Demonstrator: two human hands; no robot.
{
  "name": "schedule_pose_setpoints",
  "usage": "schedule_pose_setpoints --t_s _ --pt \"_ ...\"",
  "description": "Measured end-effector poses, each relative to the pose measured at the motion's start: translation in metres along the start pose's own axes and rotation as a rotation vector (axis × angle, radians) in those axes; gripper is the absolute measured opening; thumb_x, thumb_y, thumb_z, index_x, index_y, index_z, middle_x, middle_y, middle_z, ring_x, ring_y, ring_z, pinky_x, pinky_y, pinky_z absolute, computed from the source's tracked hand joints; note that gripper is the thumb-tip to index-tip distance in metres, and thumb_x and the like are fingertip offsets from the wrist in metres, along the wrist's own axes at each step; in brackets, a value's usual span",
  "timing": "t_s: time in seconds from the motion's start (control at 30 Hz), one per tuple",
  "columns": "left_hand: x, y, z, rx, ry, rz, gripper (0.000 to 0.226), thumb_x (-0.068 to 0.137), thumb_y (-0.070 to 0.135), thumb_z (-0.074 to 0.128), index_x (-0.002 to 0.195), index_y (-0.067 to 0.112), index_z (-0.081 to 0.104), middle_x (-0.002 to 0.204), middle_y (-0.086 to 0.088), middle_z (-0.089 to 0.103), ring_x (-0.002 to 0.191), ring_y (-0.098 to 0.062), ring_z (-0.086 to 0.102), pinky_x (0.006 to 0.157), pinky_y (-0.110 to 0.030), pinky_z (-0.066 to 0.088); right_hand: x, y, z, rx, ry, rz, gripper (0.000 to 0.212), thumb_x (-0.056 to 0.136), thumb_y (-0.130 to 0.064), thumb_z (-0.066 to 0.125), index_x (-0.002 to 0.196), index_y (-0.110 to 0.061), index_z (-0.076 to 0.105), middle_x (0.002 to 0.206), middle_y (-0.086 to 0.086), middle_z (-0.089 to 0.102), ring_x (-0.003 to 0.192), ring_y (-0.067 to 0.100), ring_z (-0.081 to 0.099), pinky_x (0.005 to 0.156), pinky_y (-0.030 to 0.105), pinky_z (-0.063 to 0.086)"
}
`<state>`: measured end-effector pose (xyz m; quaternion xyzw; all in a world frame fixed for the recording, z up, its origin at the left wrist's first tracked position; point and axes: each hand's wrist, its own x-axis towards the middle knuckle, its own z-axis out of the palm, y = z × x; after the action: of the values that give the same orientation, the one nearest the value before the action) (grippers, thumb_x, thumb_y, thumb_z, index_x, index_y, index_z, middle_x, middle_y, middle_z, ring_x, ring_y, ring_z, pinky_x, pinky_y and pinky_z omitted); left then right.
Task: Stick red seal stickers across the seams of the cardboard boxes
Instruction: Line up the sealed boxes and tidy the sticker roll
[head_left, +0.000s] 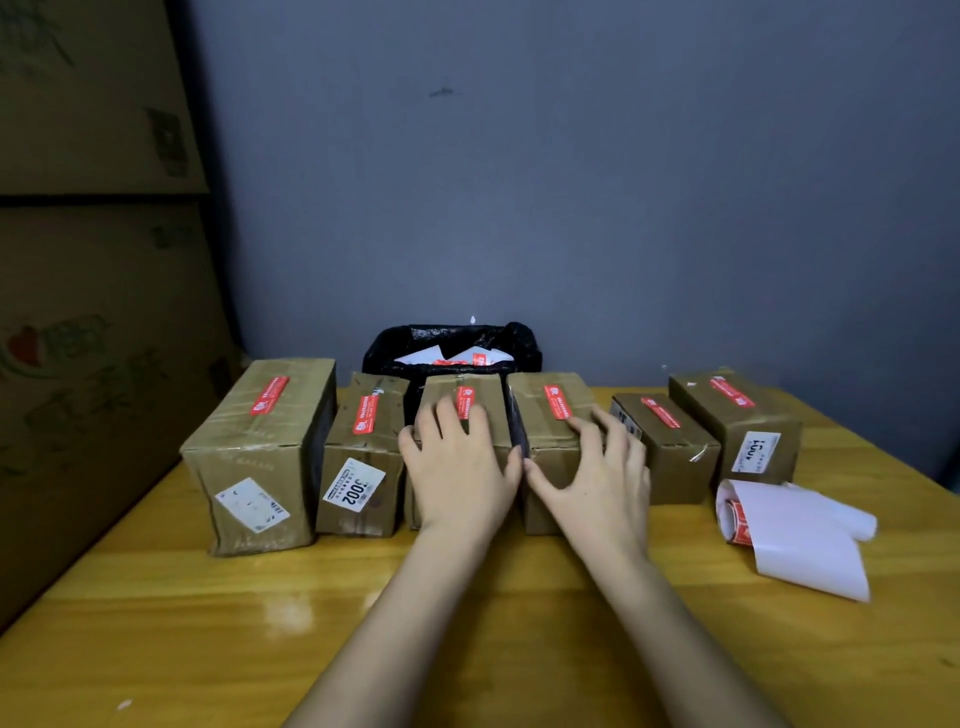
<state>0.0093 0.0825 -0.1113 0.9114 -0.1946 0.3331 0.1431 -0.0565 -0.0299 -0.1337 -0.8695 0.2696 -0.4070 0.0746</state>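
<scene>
Several brown cardboard boxes stand in a row on the wooden table (208, 623), each with a red seal sticker across its top seam. My left hand (460, 467) lies flat with spread fingers on the third box (485, 395), its fingertips beside that box's red sticker (466, 401). My right hand (597, 478) lies the same way on the fourth box (540, 410), near its red sticker (557, 401). Neither hand holds anything. A roll of red stickers (735, 517) on white backing paper lies at the right.
A black-bagged bin (384, 348) with discarded backing papers stands behind the row. Large cardboard cartons (93, 312) are stacked at the left against the grey wall. Loose white backing paper (810, 545) trails from the roll toward the table's right edge.
</scene>
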Motion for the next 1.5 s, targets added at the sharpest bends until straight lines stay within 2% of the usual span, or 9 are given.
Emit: schedule_pose_setpoints --t_s 0.17,0.37,0.47,0.57,0.67,0.77,1.1,1.33,1.5 --pt "-0.002 0.002 -0.001 -0.029 -0.005 0.014 0.067 0.077 0.057 0.033 0.117 0.011 0.062 0.120 -0.019 0.058 0.120 -0.036 0.050 0.102 -0.055 0.026 -0.001 -0.004 -0.005 0.002 -0.032 -0.029 0.077 0.076 -0.071 0.036 0.131 -0.020 0.054 0.141 0.003 0.045 0.128 0.027 0.043 0.095 0.045 0.043" --pt "0.007 0.056 -0.026 -0.255 0.162 0.279 0.059 0.078 0.048 0.041 0.121 0.012 0.059 0.131 -0.019 0.053 0.131 -0.035 0.043 0.111 -0.056 0.016 0.045 0.067 -0.038 0.093 0.144 0.128 0.059 0.088 -0.051 0.046 0.134 -0.015 0.048 0.140 0.009 0.046 0.131 0.030 0.039 0.102 0.049 0.034" --pt "0.009 0.114 -0.026 -0.222 0.037 0.521 0.051 0.077 0.044 0.054 0.117 0.013 0.060 0.124 -0.014 0.058 0.125 -0.030 0.048 0.115 -0.050 0.018 0.078 0.117 -0.050 -0.063 0.088 0.292 0.063 0.085 -0.042 0.062 0.139 -0.015 0.044 0.149 0.012 0.035 0.139 0.032 0.026 0.109 0.051 0.025" --pt "0.015 0.164 -0.011 -0.110 -0.244 0.683 0.045 0.091 0.030 0.049 0.130 0.009 0.047 0.129 -0.013 0.048 0.125 -0.031 0.043 0.118 -0.046 0.009 0.090 0.154 -0.050 -0.122 -0.114 0.402 0.070 0.084 -0.053 0.061 0.143 -0.022 0.040 0.157 0.011 0.019 0.144 0.034 0.012 0.112 0.053 0.018" --pt "0.027 0.190 0.011 0.074 -0.533 0.676 0.051 0.099 0.028 0.037 0.146 0.010 0.026 0.148 -0.015 0.028 0.140 -0.034 0.021 0.116 -0.050 0.008 0.089 0.170 -0.047 -0.094 -0.214 0.411 0.072 0.082 -0.060 0.059 0.143 -0.029 0.038 0.157 0.009 0.014 0.142 0.036 0.016 0.110 0.052 0.022" --pt "0.030 0.201 0.026 0.073 -0.655 0.659 0.061 0.098 0.032 0.042 0.149 0.015 0.014 0.151 -0.012 0.019 0.142 -0.034 0.013 0.112 -0.055 0.016 0.085 0.174 -0.043 0.026 -0.188 0.404 0.072 0.081 -0.054 0.065 0.142 -0.027 0.039 0.154 0.010 0.020 0.134 0.041 0.033 0.106 0.046 0.032" --pt "0.026 0.197 0.024 -0.090 -0.686 0.596 0.053 0.098 0.013 0.040 0.146 0.027 0.021 0.145 -0.014 0.022 0.137 -0.043 0.018 0.095 -0.048 0.044 0.078 0.180 -0.054 0.058 -0.172 0.386 0.067 0.083 -0.055 0.059 0.141 -0.029 0.040 0.141 0.007 0.032 0.126 0.034 0.042 0.097 0.043 0.041" --pt "0.016 0.184 0.001 -0.081 -0.721 0.580 0.056 0.099 0.013 0.040 0.148 0.027 0.019 0.144 -0.017 0.022 0.133 -0.046 0.023 0.094 -0.048 0.045 0.070 0.170 -0.062 0.058 -0.232 0.351 0.068 0.082 -0.058 0.057 0.142 -0.031 0.038 0.142 0.004 0.031 0.126 0.031 0.043 0.097 0.042 0.042" --pt "0.010 0.172 -0.016 0.138 -0.678 0.618 0.062 0.098 0.022 0.045 0.150 0.023 0.012 0.143 -0.017 0.029 0.132 -0.043 0.032 0.099 -0.045 0.038 0.061 0.159 -0.067 0.075 -0.275 0.278 0.068 0.081 -0.060 0.057 0.140 -0.033 0.038 0.139 0.001 0.032 0.123 0.029 0.047 0.094 0.039 0.044"
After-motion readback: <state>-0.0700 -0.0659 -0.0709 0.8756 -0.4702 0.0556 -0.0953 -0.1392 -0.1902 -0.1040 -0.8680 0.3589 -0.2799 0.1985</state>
